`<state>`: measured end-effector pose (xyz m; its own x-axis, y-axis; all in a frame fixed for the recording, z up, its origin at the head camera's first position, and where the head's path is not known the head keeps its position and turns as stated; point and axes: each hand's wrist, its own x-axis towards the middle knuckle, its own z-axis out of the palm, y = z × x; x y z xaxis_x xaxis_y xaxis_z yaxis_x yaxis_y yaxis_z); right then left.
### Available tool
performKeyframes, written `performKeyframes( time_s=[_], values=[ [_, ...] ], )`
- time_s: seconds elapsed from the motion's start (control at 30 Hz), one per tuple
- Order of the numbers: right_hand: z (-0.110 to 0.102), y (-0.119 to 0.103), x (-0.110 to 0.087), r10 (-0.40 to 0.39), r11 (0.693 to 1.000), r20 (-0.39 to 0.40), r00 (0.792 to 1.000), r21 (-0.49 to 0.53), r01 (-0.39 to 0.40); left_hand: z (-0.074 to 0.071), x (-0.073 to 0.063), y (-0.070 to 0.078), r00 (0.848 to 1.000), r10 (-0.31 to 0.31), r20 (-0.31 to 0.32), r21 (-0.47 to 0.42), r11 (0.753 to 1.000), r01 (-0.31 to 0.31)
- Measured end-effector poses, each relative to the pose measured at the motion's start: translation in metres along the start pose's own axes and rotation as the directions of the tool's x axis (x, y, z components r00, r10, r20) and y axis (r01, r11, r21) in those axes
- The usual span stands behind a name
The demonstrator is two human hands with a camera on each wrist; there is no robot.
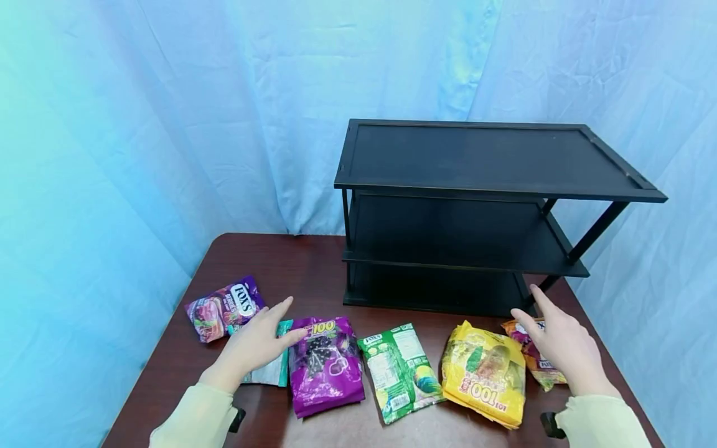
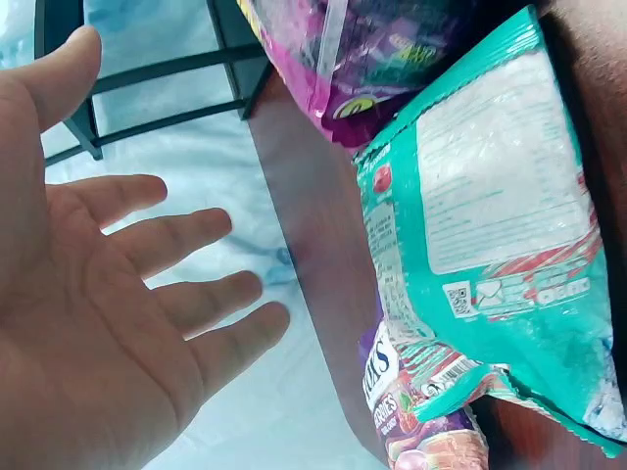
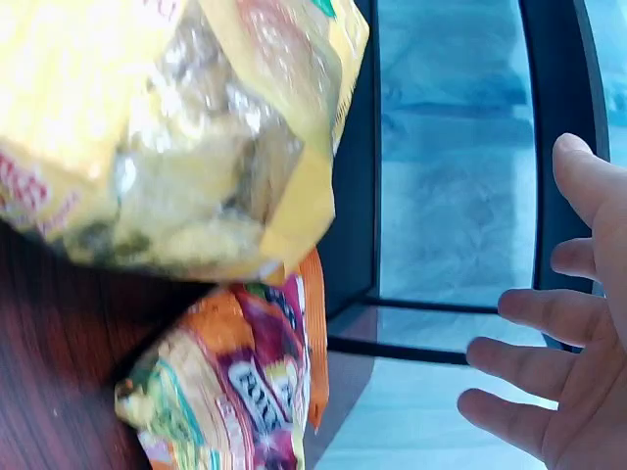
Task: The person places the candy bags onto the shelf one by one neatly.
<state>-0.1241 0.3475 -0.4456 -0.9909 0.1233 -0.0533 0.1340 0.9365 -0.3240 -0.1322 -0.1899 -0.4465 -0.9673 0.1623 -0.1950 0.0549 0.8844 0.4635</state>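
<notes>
The left hand [image 1: 252, 345] and right hand [image 1: 568, 348] being empty, fingers extended, the teal bag [image 1: 273, 372], lower left in the head view, or orange bag [image 1: 542, 367], lower right, seems best gripped mid-body.

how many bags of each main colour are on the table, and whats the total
Purple bags: 2
Teal bag: 1
Green bag: 1
Yellow bag: 1
Orange-and-purple bag: 1
Total: 6
</notes>
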Motion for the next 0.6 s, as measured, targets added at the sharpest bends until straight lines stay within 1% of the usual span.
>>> performKeyframes(
  time_s=[0.2,0.3,0.5,0.57,0.6],
  values=[
    [-0.012,0.02,-0.002,0.079,0.997,0.05,0.996,0.011,-0.08,0.005,-0.006,0.003,0.998,-0.053,-0.016,-0.022,0.998,0.053],
    [-0.018,0.03,-0.004,0.096,0.995,0.044,0.994,0.033,-0.097,0.008,-0.009,0.004,0.997,-0.068,-0.038,-0.037,0.997,0.067],
    [-0.035,0.044,-0.004,0.146,0.988,-0.043,0.988,0.049,-0.144,0.012,-0.016,0.0,0.99,-0.046,-0.133,-0.011,0.999,0.045],
    [-0.041,0.048,-0.003,0.153,0.987,-0.086,0.984,0.055,-0.149,0.014,-0.018,-0.002,0.988,-0.052,-0.144,-0.015,0.999,0.05],
    [-0.043,0.05,-0.003,0.154,0.987,-0.107,0.982,0.062,-0.148,0.015,-0.018,-0.002,0.989,-0.06,-0.137,-0.022,0.998,0.057]
  ],
)
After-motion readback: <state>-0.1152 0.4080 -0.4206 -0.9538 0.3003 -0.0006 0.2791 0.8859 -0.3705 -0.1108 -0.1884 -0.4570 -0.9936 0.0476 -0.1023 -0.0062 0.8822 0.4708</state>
